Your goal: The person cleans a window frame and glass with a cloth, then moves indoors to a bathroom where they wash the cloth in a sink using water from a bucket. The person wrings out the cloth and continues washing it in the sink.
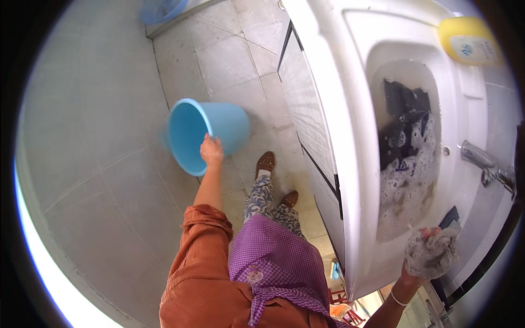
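My left hand grips the rim of a light-blue plastic bucket. The bucket is tipped on its side with its mouth towards the wall; only bare inner wall shows inside. My right hand holds up a bunched, greyish cloth covered in suds, over the near end of a white sink. Dark fabric lies partly under cloudy water in the basin, with white foam spread across its nearer half.
A chrome faucet juts over the sink from the right. On the far ledge is a yellow bottle with a label. Tiled wall bounds the left. A blue basin sits far off, and a red-framed stool nearby.
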`<state>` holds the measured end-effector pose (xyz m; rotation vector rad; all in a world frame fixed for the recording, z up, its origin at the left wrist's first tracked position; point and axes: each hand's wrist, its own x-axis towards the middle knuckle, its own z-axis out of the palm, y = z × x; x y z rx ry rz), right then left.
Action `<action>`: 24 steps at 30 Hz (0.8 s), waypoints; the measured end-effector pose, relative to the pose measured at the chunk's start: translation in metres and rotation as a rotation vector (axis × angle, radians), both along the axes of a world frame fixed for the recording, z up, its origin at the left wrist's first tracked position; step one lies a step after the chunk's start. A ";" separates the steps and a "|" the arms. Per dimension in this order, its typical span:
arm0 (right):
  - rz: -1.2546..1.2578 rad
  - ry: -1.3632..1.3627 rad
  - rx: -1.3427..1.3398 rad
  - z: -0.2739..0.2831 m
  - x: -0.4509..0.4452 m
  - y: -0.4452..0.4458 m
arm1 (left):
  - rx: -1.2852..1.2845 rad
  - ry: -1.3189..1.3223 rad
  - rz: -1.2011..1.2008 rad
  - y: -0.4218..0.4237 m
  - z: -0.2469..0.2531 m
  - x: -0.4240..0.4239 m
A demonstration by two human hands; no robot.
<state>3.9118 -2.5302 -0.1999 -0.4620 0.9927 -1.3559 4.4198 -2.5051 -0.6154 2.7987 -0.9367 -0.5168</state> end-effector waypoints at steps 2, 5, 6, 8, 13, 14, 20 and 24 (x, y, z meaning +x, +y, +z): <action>-0.007 -0.044 0.008 0.009 0.008 0.000 | -0.108 0.136 0.028 0.012 0.054 0.033; -0.133 -0.068 0.132 0.014 0.013 0.015 | -0.417 0.325 0.151 0.037 0.149 0.056; -0.196 -0.096 0.210 0.020 0.016 0.023 | -0.463 0.347 0.155 0.037 0.190 0.051; -0.205 -0.157 0.260 0.026 0.012 0.036 | -0.562 0.398 0.154 0.029 0.301 0.030; -0.090 -0.174 0.221 0.033 0.010 0.028 | -0.828 0.392 0.086 0.065 0.502 -0.006; -0.056 -0.168 0.199 0.045 0.014 0.027 | -0.907 0.431 0.072 0.068 0.533 -0.013; 0.084 -0.018 0.030 0.100 0.042 -0.010 | -1.081 0.515 -0.201 0.041 0.636 -0.056; -0.104 0.443 -0.282 0.157 0.108 -0.040 | -1.056 0.462 -0.347 0.001 0.634 -0.092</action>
